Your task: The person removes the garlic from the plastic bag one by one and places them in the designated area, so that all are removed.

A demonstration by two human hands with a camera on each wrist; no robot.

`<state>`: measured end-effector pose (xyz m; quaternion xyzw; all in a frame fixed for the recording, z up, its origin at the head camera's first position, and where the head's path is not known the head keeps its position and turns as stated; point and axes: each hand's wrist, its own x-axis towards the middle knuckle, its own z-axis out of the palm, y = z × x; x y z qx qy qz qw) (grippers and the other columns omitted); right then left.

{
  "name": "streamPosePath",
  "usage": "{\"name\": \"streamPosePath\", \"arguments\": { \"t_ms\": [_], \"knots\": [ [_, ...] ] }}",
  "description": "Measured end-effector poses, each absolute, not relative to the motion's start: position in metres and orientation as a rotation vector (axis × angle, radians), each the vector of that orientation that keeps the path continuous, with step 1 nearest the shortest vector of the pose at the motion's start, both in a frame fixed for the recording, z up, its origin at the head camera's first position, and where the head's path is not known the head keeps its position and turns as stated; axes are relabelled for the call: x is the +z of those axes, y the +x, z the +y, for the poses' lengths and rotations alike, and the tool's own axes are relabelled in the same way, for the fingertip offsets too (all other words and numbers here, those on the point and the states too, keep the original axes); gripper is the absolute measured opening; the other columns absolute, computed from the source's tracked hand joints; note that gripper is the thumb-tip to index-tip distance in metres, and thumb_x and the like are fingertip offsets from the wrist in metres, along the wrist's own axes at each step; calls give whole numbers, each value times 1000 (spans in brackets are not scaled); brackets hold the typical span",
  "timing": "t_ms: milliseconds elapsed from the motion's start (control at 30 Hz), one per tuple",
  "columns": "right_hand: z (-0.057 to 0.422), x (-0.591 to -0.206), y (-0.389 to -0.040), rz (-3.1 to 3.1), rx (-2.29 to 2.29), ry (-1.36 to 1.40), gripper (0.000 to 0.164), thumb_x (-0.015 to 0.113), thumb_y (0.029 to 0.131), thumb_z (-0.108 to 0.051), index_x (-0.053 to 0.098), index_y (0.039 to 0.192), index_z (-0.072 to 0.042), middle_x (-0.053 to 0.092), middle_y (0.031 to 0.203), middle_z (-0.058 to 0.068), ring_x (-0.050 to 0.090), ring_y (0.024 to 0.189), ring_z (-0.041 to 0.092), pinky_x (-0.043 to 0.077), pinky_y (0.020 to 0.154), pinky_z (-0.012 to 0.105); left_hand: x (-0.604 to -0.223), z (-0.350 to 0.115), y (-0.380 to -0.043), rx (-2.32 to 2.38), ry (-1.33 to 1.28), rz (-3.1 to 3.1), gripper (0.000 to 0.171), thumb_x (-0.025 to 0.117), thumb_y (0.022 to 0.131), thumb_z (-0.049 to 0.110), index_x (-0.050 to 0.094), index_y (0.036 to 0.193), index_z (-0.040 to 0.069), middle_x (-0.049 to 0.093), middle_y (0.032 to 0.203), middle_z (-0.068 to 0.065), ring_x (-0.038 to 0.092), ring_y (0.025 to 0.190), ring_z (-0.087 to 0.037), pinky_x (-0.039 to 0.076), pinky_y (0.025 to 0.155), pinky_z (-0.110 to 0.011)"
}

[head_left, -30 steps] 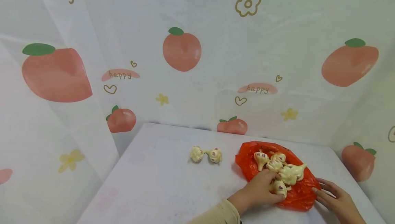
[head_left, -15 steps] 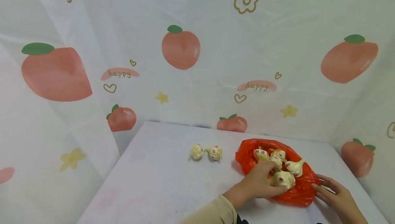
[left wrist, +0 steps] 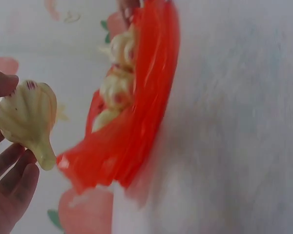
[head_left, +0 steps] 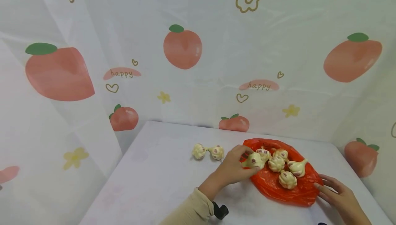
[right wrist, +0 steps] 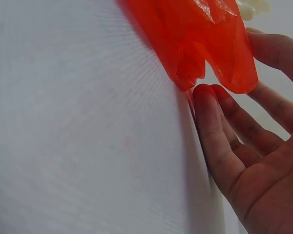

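Note:
My left hand [head_left: 232, 168] holds a garlic bulb [head_left: 255, 160] between thumb and fingers, over the left rim of a red plastic bag [head_left: 278, 194]. In the left wrist view the same garlic bulb [left wrist: 27, 109] has its stem pointing down toward the bag's edge. Several other garlic bulbs [head_left: 287, 179] lie in the spread bag. At the bag's right end my right hand [head_left: 343, 197] holds its edge, thumb on one side and fingers on the other. Two garlic bulbs [head_left: 216, 152] lie outside the bag on the table, stems toward each other.
The white table [head_left: 148, 183] meets a fabric backdrop [head_left: 198, 87] printed with peaches at the back and sides. A small black object [head_left: 220, 211] shows by the left sleeve [head_left: 191, 207].
My left hand has lifted a garlic bulb from the near part of the pile and moved it left, to the bag's left rim. The right hand stays at the bag's right end.

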<state>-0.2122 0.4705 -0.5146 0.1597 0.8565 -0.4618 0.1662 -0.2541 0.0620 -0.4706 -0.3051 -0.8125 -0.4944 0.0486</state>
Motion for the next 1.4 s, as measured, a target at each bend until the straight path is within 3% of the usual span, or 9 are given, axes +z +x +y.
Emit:
{"name": "streamPosePath", "arguments": {
  "t_ms": [233, 500, 867, 1167, 1400],
  "knots": [
    [467, -514, -216, 2453, -1305, 414, 95, 55, 106, -59, 17, 164, 6, 21, 164, 41, 67, 115, 20, 63, 94, 43, -468, 7, -262, -1491, -774, -2389, 42, 86, 90, 29, 66, 125, 15, 67, 121, 1, 68, 108, -12, 60, 95, -28],
    [466, -512, -215, 2463, -1290, 415, 95, 55, 106, -59, 17, 164, 7, 20, 164, 42, 68, 116, 25, 61, 98, 52, -470, -52, -268, -1535, -539, -2312, 46, 89, 87, 24, 67, 125, 10, 69, 119, -3, 70, 110, -23, 61, 94, -40],
    [470, -512, -214, 2465, -1279, 427, 95, 55, 106, -58, 16, 163, 7, 20, 165, 41, 66, 113, 17, 63, 94, 44, -472, -105, -275, -1503, -293, -2326, 49, 89, 88, 29, 67, 128, 10, 69, 125, -7, 68, 114, -27, 59, 99, -50],
    [469, -511, -214, 2445, -1299, 440, 95, 55, 106, -58, 15, 164, 7, 19, 165, 41, 66, 110, 11, 64, 92, 40, -480, -129, -279, -1481, -94, -2403, 51, 89, 88, 30, 67, 129, 9, 69, 125, -10, 69, 113, -28, 58, 101, -48],
    [470, -511, -214, 2439, -1296, 446, 95, 54, 107, -57, 15, 164, 8, 20, 164, 42, 66, 109, 9, 64, 91, 39, -491, -133, -283, -1481, 48, -2472, 53, 89, 87, 32, 67, 129, 8, 70, 124, -12, 70, 109, -29, 59, 95, -48]
  ]
}}
